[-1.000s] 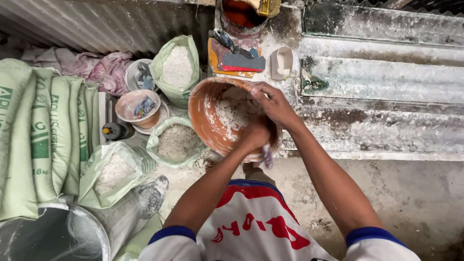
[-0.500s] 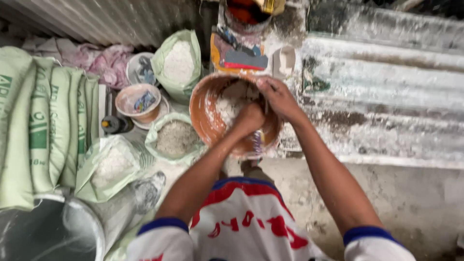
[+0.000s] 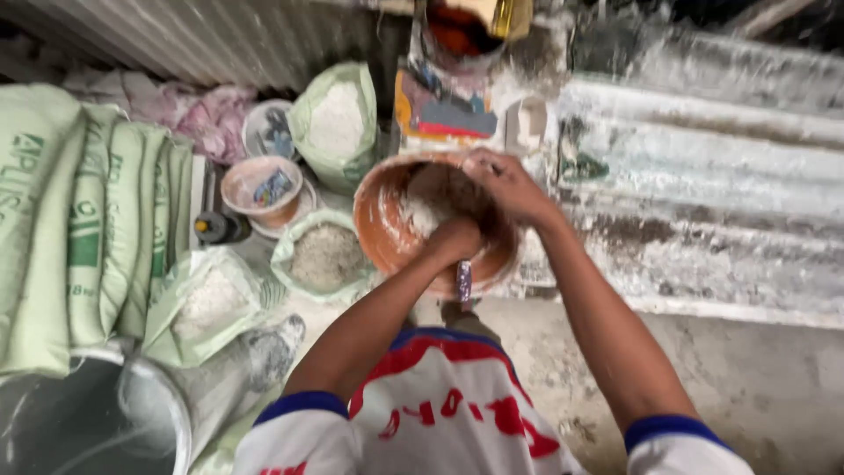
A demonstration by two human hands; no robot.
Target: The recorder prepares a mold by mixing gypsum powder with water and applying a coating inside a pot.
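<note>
- The grey corrugated sheets (image 3: 703, 176) fill the far right of the scene; they are dusted with white powder and cut off by the right edge.
- The stacked green sacks (image 3: 79, 211) lie at the left, cut off by the left edge.
- A grey metal bucket (image 3: 88, 422) is at the near left corner, only partly in view and blurred.
- The orange bowl (image 3: 387, 237) stands in the middle, just beside the sheets; it holds white powder (image 3: 422, 211), and the hands hide a large part of its inside.
- Three open bags of powder (image 3: 330, 255) sit left of the bowl: one far, one just beside it, one nearer to the bucket.
- A small pink bowl (image 3: 259, 189) stands between the sacks and the bags; what lies in it is too blurred to tell.
- The left hand (image 3: 453, 239) is closed in a fist over the near rim of the orange bowl, the grip pressed around a thin handle (image 3: 463, 281) that sticks out below; the rest of the tool is hidden.
- The right hand (image 3: 505, 185) is at the far right rim of the bowl, fingers curled down; I cannot tell if this grip pinches anything, because of motion blur.
</note>
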